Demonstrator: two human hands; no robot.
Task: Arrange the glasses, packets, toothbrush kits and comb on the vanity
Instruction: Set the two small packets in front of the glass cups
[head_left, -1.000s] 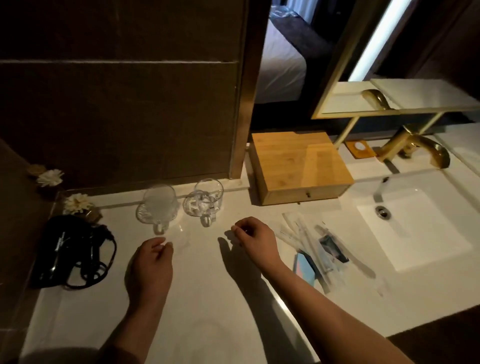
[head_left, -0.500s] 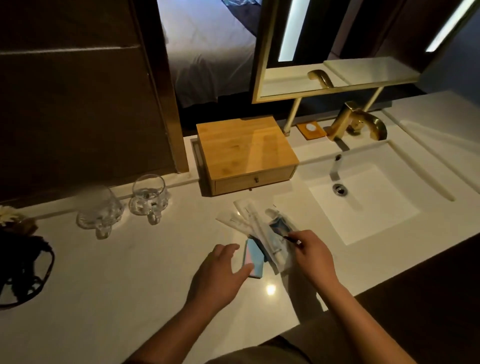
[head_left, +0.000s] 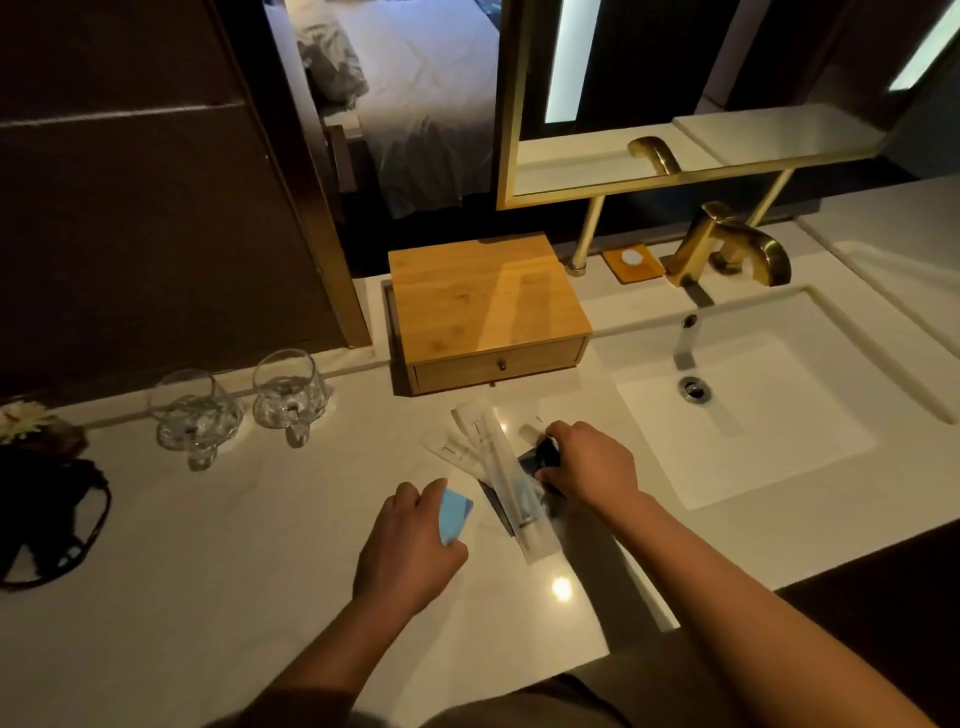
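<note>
Now the left hand (head_left: 410, 540) pinches a thin blue packet (head_left: 455, 515) by its near edge, while the right hand (head_left: 592, 462) curls its fingers (head_left: 558, 434) around a small dark item, possibly a sachet, at the right of the pile of toothbrush kits (head_left: 498, 467) lying mid-surface (head_left: 208, 571). These wrappers look light, slippery and floppy, best lifted by an end, whereas the two glasses (head_left: 239, 410) standing far left are fragile and want a grip around the bowl.
</note>
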